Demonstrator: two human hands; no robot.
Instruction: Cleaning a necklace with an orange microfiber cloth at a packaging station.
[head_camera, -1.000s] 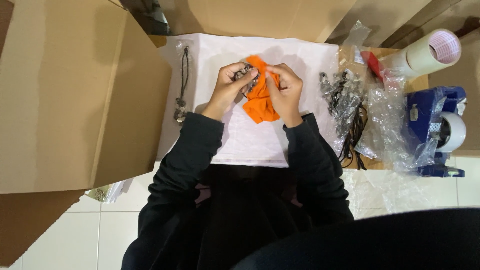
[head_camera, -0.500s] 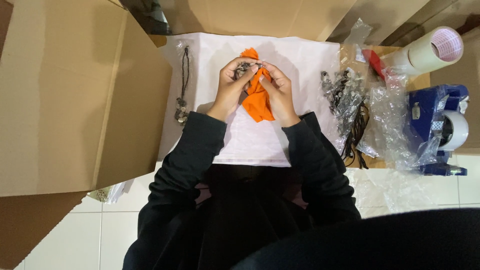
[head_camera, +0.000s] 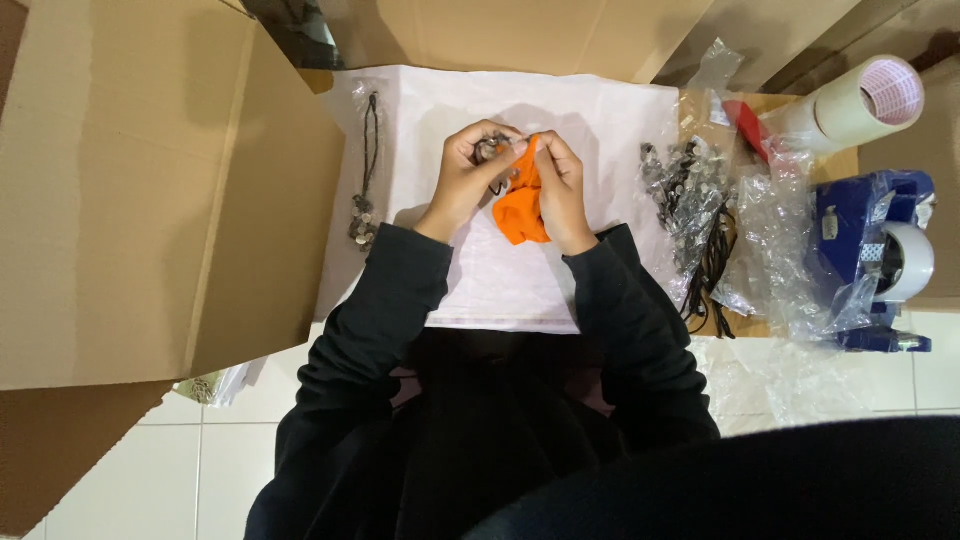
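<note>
We hold an orange cloth (head_camera: 520, 205) over the middle of the white sheet (head_camera: 610, 120). The cloth is bunched and creased, bright against the sheet, its bulk hanging below our fingers. Our right hand (head_camera: 558, 190) pinches its upper edge, fingers pressed together on the fabric. Our left hand (head_camera: 465, 175) is curled shut around a small dark metal piece (head_camera: 490, 150) at the cloth's top, the two hands touching there.

Against the earlier frame, the cloth is drawn in narrower and hangs straight down from the fingers, where it lay spread wider between the hands; the hands have come closer together and sit a little higher on the sheet.

On the sheet's left edge lies a necklace (head_camera: 366, 170). Just off the sheet's right edge sit a heap of metal trinkets (head_camera: 685, 185) and clear bags (head_camera: 780, 250), with a tape roll (head_camera: 860, 100) and a blue tape dispenser (head_camera: 875, 260) farther right. A cardboard flap (head_camera: 150, 190) stands left of the sheet.

The metal piece is mostly hidden by our fingers, so we cannot tell its shape. Our dark sleeves cover the sheet's near edge.
</note>
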